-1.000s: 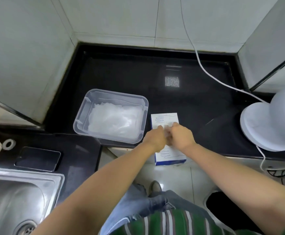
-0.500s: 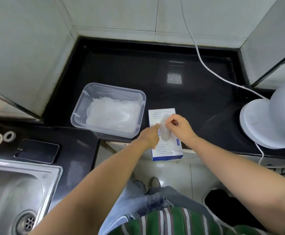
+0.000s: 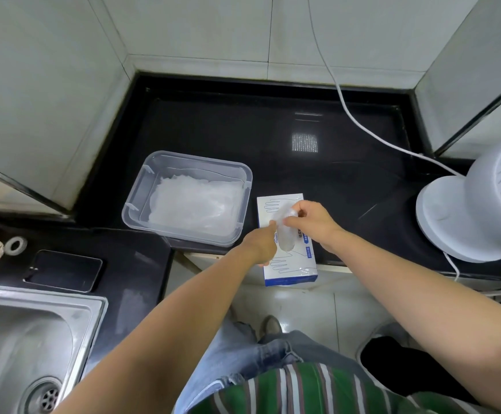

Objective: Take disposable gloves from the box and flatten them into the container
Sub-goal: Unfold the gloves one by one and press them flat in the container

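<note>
Right hand (image 3: 312, 222) pinches a clear glove (image 3: 285, 236) over the box (image 3: 291, 271).
Box overhangs the counter (image 3: 318, 180) front edge. The glove is see-through, outline hard to make out. Left hand (image 3: 261, 245) at box's left side, fingers hidden, grip can't tell. Container (image 3: 189, 159) just left holds a hazy glove pile (image 3: 195, 204).
</note>
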The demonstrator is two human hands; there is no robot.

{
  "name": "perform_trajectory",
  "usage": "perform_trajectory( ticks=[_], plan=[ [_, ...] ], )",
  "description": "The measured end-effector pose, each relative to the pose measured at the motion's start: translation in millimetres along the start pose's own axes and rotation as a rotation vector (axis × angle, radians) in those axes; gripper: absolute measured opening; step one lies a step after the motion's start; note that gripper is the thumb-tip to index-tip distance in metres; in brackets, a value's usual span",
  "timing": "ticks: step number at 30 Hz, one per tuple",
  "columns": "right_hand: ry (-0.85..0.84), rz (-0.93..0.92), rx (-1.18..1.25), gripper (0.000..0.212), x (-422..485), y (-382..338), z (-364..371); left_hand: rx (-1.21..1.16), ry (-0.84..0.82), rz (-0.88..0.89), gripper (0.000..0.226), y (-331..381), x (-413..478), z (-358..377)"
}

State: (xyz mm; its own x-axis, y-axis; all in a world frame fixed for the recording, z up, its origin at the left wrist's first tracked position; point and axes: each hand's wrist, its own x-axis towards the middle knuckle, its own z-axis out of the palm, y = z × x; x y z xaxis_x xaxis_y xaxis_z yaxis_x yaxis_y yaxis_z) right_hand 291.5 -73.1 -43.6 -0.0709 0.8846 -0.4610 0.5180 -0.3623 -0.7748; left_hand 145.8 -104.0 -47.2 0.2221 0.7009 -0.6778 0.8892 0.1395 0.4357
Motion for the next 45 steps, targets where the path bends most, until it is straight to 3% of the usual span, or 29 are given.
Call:
perform_trajectory(
  ticks=[4, 6, 10, 13, 25, 29, 35, 40, 42, 45],
  plan=[
    [-0.105, 0.205, 0.152, 0.022, -4, -5, -3, 0.028, 0.014, 0.011, 0.072, -1, 1, 1],
    [-0.115, 0.238, 0.087, 0.018, -3, -2, -6, 0.049, 0.01, 0.006, 0.076, 0, 0, 1],
    [0.015, 0.158, 0.109, 0.005, 2, 3, -10, 0.082, 0.003, 0.016, 0.076, 1, 0, 0],
    [0.135, 0.117, 0.107, 0.008, 4, 8, -10, 0.088, 0.006, 0.02, 0.074, 0, 1, 1],
    [0.285, -0.171, 0.362, 0.015, 0, -3, -25, 0.016, -0.008, 0.02, 0.065, 2, -3, 0],
    [0.33, -0.133, 0.6, 0.015, 0, -15, -28, 0.003, -0.017, 0.013, 0.064, 4, -4, 0],
    [0.327, -0.064, 0.455, 0.031, 2, -18, -29, -0.055, -0.005, 0.018, 0.058, -1, -2, 1],
    [0.262, -0.046, 0.295, 0.022, 0, -19, -29, -0.458, 0.082, -0.054, 0.029, 8, -10, -6],
    [0.248, -0.071, 0.27, 0.016, -1, -17, -26, -0.742, 0.172, -0.097, 0.035, 15, -12, -13],
    [0.176, -0.102, 0.24, 0.014, -5, -16, -19, -1.08, 0.16, -0.075, 0.055, 26, -12, -25]
  ],
)
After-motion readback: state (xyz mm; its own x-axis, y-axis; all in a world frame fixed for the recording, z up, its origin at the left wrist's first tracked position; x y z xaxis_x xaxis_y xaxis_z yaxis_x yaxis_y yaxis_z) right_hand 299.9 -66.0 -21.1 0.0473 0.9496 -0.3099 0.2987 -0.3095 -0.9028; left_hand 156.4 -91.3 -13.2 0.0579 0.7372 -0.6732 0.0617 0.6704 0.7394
